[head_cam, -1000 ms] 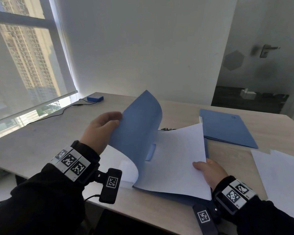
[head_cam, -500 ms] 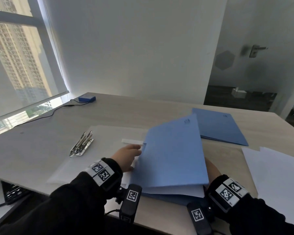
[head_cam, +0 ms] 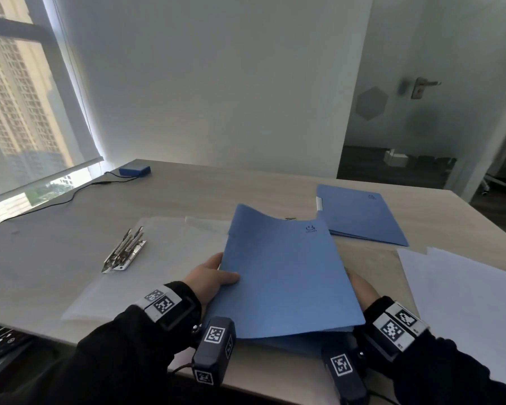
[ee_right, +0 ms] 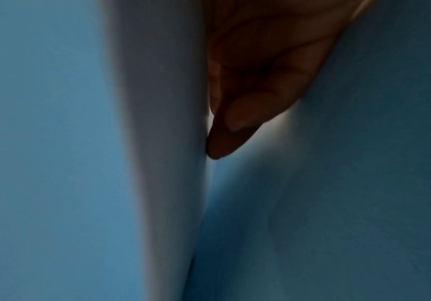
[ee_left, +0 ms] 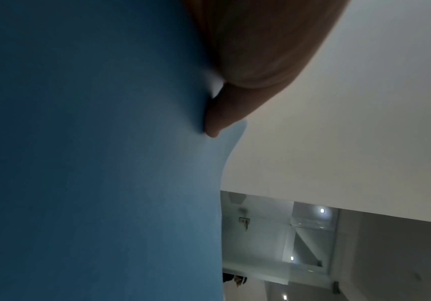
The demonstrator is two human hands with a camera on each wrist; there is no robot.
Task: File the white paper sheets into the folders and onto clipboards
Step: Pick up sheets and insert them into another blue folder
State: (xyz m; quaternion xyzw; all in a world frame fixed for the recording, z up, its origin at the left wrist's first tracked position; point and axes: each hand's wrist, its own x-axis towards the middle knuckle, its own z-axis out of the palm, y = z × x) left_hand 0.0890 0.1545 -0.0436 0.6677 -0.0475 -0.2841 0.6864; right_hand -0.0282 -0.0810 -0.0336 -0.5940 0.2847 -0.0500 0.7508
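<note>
A blue folder lies closed and tilted up off the desk in front of me. My left hand pinches its left edge, thumb on top of the cover; the left wrist view shows a fingertip against the blue cover. My right hand holds the right edge, mostly hidden under the cover. In the right wrist view its fingers sit between a white sheet and a blue flap. Loose white sheets lie at the right. A second blue folder lies behind.
A translucent clipboard sheet lies left of the folder, with metal clips on its left end. A small blue box with a black cable sits at the desk's far left corner. The desk's front edge is just below my wrists.
The folder cover, held open by my left hand a second ago, has come down over the white sheet. My left hand moved to the folder's left edge; the right stayed at the right edge.
</note>
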